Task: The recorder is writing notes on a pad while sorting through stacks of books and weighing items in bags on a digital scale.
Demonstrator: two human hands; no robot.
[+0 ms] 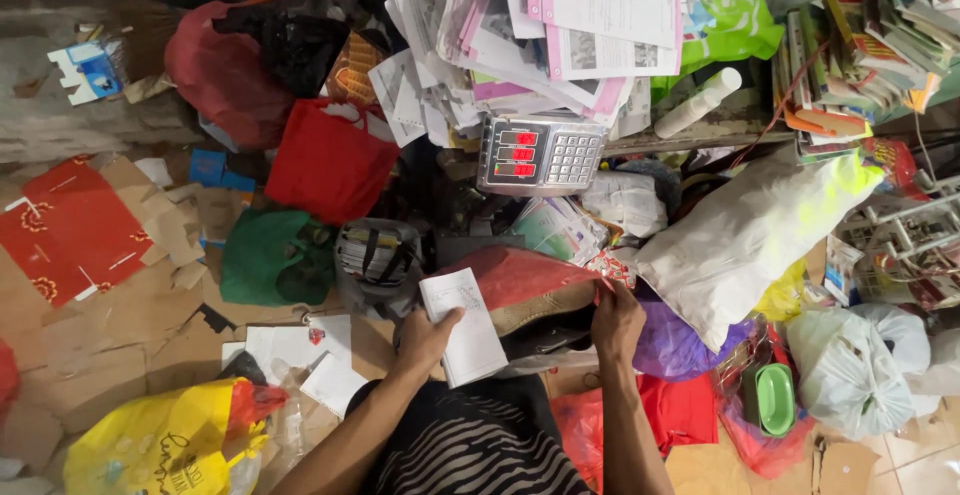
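My left hand (425,338) grips a small white booklet (463,327) by its left edge, just above my lap. My right hand (616,317) pinches the rim of a red bag (520,273) and holds it up, right beside the booklet. A dark bag opening (545,338) lies under the red bag between my two hands. A grey weighing scale (541,153) with red number displays and a keypad sits beyond the hands.
Stacked papers (560,25) pile up behind the scale. Red bags (330,160), a green bag (275,255), a yellow bag (150,445), a large white sack (750,230) and a purple bag (675,340) surround me. Flattened cardboard (100,315) covers the floor at left; books (860,45) stand at upper right.
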